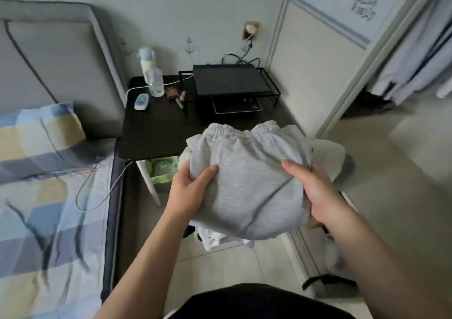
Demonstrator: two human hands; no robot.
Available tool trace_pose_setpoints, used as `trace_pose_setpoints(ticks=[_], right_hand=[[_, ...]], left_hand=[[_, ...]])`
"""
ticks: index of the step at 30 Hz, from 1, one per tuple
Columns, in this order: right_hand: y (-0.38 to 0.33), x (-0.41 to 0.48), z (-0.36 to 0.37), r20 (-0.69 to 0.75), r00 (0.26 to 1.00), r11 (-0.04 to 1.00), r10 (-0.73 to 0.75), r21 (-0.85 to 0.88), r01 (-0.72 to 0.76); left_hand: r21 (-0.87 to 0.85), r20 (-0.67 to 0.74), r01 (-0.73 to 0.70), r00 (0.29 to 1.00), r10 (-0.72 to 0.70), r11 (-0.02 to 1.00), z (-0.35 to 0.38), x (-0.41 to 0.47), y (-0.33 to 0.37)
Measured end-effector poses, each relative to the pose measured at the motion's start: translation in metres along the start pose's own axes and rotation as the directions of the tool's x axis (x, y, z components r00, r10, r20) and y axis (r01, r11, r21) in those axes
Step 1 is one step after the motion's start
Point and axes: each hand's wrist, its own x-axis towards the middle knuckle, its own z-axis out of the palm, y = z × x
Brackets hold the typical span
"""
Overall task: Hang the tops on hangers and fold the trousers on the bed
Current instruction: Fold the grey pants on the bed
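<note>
A folded bundle of light grey trousers [244,172] with an elastic waistband facing away hangs in the air in front of me, over the floor beside the bed. My left hand [189,191] grips its left edge, thumb on top. My right hand [315,194] grips its right edge, thumb across the top. The bed [49,221] with a blue, yellow and white checked sheet lies to my left. Below the bundle some white clothing [215,239] shows, partly hidden. Garments hang in the open wardrobe [420,57] at the right.
A black bedside table [151,133] stands ahead with two bottles [151,74], a small device, cables and a black wire rack [230,81]. A checked pillow [41,135] lies at the bed's head. A green-lined bin [162,172] sits under the table. The floor is pale tile.
</note>
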Motion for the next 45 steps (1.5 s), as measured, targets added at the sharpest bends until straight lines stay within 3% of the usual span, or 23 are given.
trace_pose_setpoints(ticks=[6, 11, 18, 21, 28, 33, 36, 39, 45], right_hand=[[-0.012, -0.024, -0.145, -0.262, 0.965, 0.996, 0.019, 0.094, 0.006], [-0.003, -0.048, -0.242, -0.496, 0.865, 0.984, 0.082, 0.18, 0.01], [0.019, -0.037, -0.335, -0.741, 0.648, 0.951, 0.177, 0.297, 0.079], [0.023, -0.019, -0.371, -0.829, 0.514, 0.939, 0.221, 0.323, 0.117], [0.048, 0.025, -0.439, -0.859, 0.308, 0.873, 0.409, 0.467, 0.143], [0.066, 0.05, -0.493, -0.855, 0.213, 0.834, 0.472, 0.512, 0.207], [0.081, 0.069, -0.533, -0.866, 0.124, 0.83, 0.485, 0.501, 0.247], [0.098, 0.086, -0.575, -0.868, 0.106, 0.828, 0.484, 0.494, 0.266], [0.124, 0.099, -0.666, -0.926, -0.028, 0.921, 0.377, 0.372, 0.112]], left_hand=[[0.088, 0.26, -0.05, 0.965, 0.026, 0.995, 0.155, 0.009, 0.027], [0.135, 0.51, -0.057, 0.86, -0.02, 0.989, 0.278, 0.017, 0.03], [0.226, 0.741, -0.127, 0.666, -0.086, 0.966, 0.437, 0.054, 0.021], [0.269, 0.814, -0.165, 0.566, -0.132, 0.949, 0.508, 0.076, 0.016], [0.422, 0.894, -0.333, 0.306, -0.327, 0.843, 0.638, 0.12, -0.004], [0.487, 0.873, -0.37, 0.203, -0.443, 0.791, 0.709, 0.128, -0.032], [0.523, 0.852, -0.386, 0.203, -0.483, 0.76, 0.752, 0.125, -0.054], [0.524, 0.85, -0.434, 0.206, -0.486, 0.733, 0.799, 0.119, -0.077], [0.387, 0.921, -0.527, 0.188, -0.341, 0.757, 0.893, 0.113, -0.115]])
